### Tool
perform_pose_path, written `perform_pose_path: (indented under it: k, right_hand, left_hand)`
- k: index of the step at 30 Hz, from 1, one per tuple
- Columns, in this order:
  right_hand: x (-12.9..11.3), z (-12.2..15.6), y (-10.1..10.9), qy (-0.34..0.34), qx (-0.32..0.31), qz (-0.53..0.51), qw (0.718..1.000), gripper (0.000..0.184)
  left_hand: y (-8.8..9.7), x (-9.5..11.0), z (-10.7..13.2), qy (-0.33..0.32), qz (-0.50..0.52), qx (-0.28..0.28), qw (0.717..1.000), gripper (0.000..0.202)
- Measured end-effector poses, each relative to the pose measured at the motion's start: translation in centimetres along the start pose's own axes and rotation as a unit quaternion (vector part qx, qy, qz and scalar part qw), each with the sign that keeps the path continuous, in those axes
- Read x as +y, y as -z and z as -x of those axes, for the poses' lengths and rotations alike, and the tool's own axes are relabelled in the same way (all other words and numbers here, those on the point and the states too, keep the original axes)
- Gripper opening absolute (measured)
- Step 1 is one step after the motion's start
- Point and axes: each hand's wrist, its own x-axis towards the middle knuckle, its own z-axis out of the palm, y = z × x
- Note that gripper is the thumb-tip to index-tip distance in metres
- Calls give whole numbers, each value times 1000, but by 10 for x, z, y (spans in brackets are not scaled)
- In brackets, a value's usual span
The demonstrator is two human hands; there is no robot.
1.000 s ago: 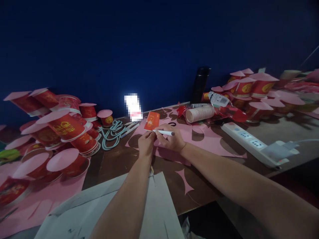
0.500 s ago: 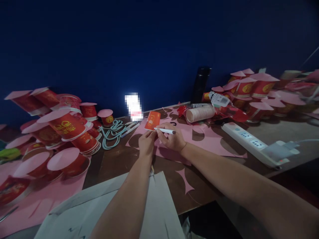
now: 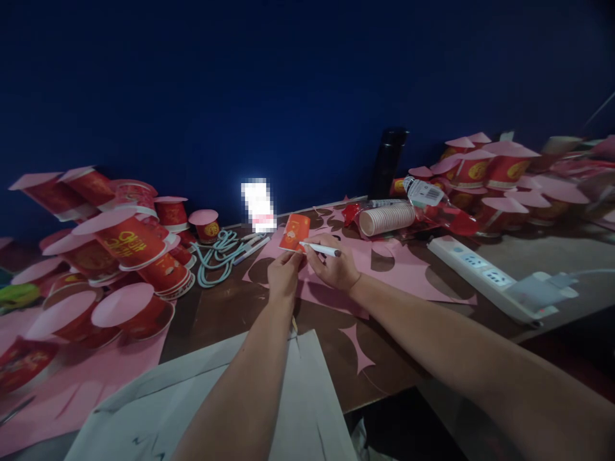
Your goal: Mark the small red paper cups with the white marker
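Note:
My left hand (image 3: 283, 274) is closed on the near edge of a red paper cup (image 3: 295, 230) with gold print. A white pen (image 3: 321, 248) with a dark end sits in the fingers of my right hand (image 3: 339, 266). Its tip points left and meets, or nearly meets, the cup's printed side; I cannot tell if it touches. Both hands are above a pink sheet (image 3: 403, 275) with round holes cut in it. My fingers hide the lower part of the cup.
Red cups topped with pink discs crowd the left (image 3: 129, 240) and right (image 3: 473, 169). Nearby are a pale blue cord (image 3: 211, 272), a stack of paper cups (image 3: 387, 220), a black bottle (image 3: 389, 160), a power strip (image 3: 480, 272) and a white board (image 3: 307, 397).
The pen tip has shifted slightly up and right along the cup's side, with my right hand moving a little. My left hand keeps its hold on the cup.

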Motion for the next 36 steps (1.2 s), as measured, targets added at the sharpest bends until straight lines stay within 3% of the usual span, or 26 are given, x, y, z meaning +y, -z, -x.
perform_pose_path:
  k: [18,36]
  right_hand:
    - [-1,0,2,-4,-17,-13,1000,16]
    - [-1,0,3,-9,-57,-41,997,14]
  left_hand:
    - [3,-2,-2,-21,-69,2,997,14]
    - [5,-8,-5,-22,-64,-19,998,17]
